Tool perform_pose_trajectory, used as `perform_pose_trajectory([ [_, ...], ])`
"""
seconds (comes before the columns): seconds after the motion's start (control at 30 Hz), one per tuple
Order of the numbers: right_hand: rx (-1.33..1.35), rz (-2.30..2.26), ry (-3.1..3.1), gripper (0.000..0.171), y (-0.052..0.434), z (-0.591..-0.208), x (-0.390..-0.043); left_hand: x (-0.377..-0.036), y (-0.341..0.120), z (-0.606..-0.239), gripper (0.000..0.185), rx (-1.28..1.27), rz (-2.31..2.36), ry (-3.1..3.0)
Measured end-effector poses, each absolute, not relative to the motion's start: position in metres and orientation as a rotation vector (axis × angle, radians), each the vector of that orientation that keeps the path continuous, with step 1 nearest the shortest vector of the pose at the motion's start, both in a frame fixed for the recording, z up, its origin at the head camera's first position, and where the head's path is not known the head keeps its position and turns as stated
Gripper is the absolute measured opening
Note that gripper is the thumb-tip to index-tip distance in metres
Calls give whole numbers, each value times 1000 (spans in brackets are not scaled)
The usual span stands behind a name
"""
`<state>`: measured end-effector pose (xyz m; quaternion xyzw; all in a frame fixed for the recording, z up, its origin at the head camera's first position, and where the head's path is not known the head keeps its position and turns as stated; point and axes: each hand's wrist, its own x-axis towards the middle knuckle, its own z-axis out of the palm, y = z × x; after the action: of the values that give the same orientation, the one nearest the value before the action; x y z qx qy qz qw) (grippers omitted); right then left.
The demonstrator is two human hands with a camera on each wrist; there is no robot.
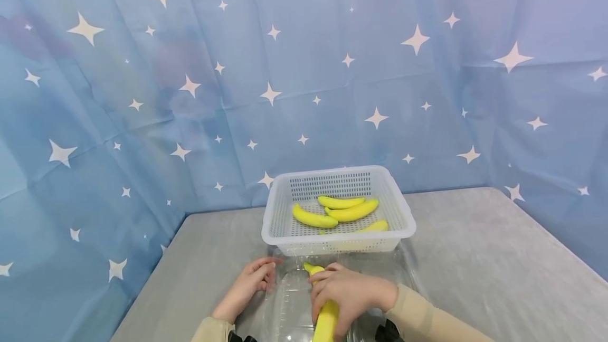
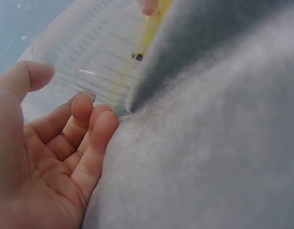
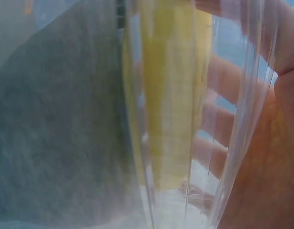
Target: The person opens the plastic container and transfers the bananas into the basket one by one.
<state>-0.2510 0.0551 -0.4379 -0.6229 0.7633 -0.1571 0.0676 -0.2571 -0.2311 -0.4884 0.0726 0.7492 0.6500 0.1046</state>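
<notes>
I see my right hand [image 1: 349, 294] curled around a yellow banana [image 1: 325, 315] near the front edge of the grey table [image 1: 480, 257], roughly at its middle. The fingers wrap over the fruit's upper half, and its dark-tipped stem end pokes out just past them, pointing towards the basket. In the right wrist view the banana [image 3: 173, 109] appears through clear, creased plastic, with the fingers [image 3: 223, 81] behind it, so the fruit looks to be inside or against a transparent plastic bag [image 1: 290, 300]; I cannot tell which. That bag lies flat on the table between my two hands, its far end just in front of the basket.

My left hand [image 1: 247, 286] rests on the bag's left edge, fingers loosely bent and holding nothing that I can make out. The left wrist view shows the palm [image 2: 37, 157] open, fingertips [image 2: 101, 124] touching the grey table cover [image 2: 208, 143] right beside the bag's printed edge [image 2: 94, 52].

Beyond the hands, towards the middle of the back edge, stands a white perforated plastic basket [image 1: 285, 231]. Four more bananas [image 1: 339, 211] lie in it, close together on its floor. A blue cloth with white stars [image 1: 190, 83] hangs behind and along both sides of the table
</notes>
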Motion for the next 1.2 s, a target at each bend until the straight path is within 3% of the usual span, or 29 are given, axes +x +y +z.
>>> perform_pose_trajectory([
  [0.17, -1938, -474, 2285, 27, 55, -440, -252, -256, -232, -490, 43, 214, 1917, 2202],
  [1.2, -1933, -528, 2296, 39, 52, -441, -255, -260, -232, -488, 44, 236, 1908, 2195],
])
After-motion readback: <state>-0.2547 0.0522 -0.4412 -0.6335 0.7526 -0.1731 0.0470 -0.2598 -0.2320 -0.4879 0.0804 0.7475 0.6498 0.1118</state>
